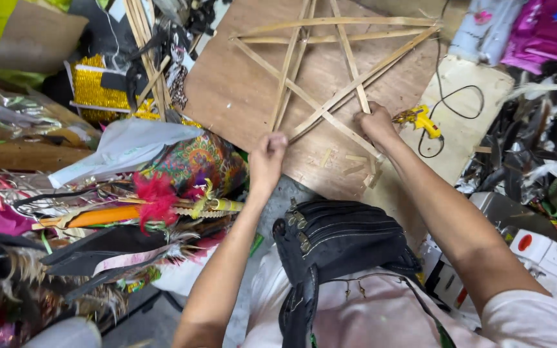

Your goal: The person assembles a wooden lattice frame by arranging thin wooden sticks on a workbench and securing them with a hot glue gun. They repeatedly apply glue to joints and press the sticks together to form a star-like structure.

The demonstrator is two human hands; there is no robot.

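A star frame of thin bamboo strips (330,71) lies flat on a brown board (227,96). My left hand (267,158) is closed on the star's lower left point, at the board's near edge. My right hand (375,124) grips the strips at the star's lower right part. A few short bamboo offcuts (356,164) lie on the board between and below my hands. A black pouch (336,241) hangs at my chest.
A yellow glue gun (417,119) with a black cord lies right of my right hand on a pale sheet. Feathers, patterned cloth, gold tinsel (95,90) and loose bamboo strips pile up on the left. Bags and boxes crowd the right side.
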